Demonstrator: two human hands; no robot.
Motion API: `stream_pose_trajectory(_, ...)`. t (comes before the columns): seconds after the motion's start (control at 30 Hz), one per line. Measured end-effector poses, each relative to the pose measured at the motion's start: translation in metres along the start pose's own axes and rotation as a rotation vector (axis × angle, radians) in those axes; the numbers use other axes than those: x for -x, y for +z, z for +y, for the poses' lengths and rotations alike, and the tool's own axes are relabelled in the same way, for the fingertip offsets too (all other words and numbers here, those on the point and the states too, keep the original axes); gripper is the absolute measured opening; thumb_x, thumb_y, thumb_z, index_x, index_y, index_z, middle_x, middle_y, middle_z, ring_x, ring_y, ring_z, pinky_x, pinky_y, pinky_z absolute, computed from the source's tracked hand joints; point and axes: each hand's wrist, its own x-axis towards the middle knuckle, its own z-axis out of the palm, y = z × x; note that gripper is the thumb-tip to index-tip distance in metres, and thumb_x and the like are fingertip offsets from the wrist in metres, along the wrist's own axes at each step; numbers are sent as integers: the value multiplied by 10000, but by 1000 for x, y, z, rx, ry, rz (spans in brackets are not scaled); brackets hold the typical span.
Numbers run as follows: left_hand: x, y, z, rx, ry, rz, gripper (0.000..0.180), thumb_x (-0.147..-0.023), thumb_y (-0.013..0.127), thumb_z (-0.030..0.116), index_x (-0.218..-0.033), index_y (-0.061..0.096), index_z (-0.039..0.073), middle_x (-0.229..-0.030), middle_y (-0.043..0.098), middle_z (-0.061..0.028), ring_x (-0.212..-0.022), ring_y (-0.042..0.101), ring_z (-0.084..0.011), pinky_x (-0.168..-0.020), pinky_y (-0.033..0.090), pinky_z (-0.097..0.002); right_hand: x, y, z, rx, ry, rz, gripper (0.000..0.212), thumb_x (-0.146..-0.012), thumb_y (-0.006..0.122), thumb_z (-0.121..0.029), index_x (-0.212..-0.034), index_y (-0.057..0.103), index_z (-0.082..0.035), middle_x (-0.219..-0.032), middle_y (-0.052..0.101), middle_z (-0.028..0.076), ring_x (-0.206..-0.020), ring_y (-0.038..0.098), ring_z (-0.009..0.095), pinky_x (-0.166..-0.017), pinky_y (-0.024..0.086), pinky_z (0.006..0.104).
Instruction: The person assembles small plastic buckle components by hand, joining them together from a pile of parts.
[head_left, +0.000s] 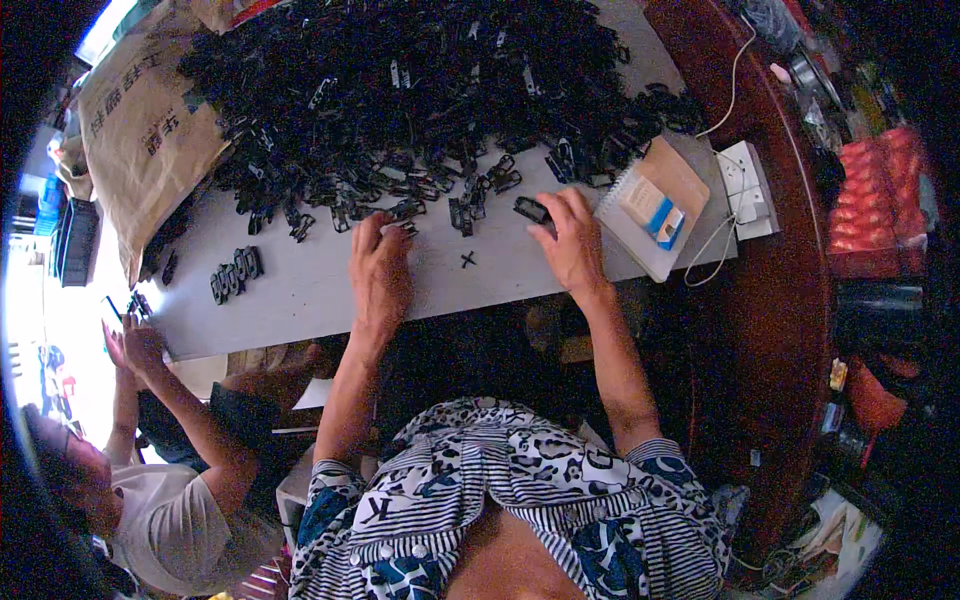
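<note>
A large heap of small black plastic clip-like parts (420, 90) covers the far side of the grey table. At its near edge, my left hand (380, 275) has its fingers bent around a black part, largely hidden by them. My right hand (575, 245) pinches a black oblong part (531, 209) between thumb and fingers, just above the tabletop. A tiny black cross-shaped piece (468, 260) lies between my hands. To the left, several black parts (236, 274) stand lined up in a short row.
A spiral notebook (625, 245) with a small blue-and-tan box (652, 212) lies right of my right hand, beside a white power strip (748, 185) and cable. A brown paper bag (150, 130) stands at far left. A co-worker (190, 500) handles small parts at the left.
</note>
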Motion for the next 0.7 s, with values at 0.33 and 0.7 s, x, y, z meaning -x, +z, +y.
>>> stream_pose_trajectory(0.33, 3, -20, 23, 1074, -583, -61, 339, -787, 615, -108, -1088, 545, 30, -949, 592, -18, -805, 549, -103, -689, 465, -251, -14, -22, 10, 18, -295, -87, 294, -805, 554, -16, -1077, 652, -70, -1130, 547, 150, -1023, 565, 342, -874, 489, 408)
stream_pose_trajectory(0.7, 29, -3, 19, 169, -264, -188, 359, -660, 695, -31, -992, 623, 87, -973, 618, -68, -1000, 522, -301, -887, 378, -390, -35, -39, 15, 216, -328, -454, 322, -729, 647, -9, -1049, 632, -39, -1202, 577, 132, -1017, 588, 319, -885, 503, 395)
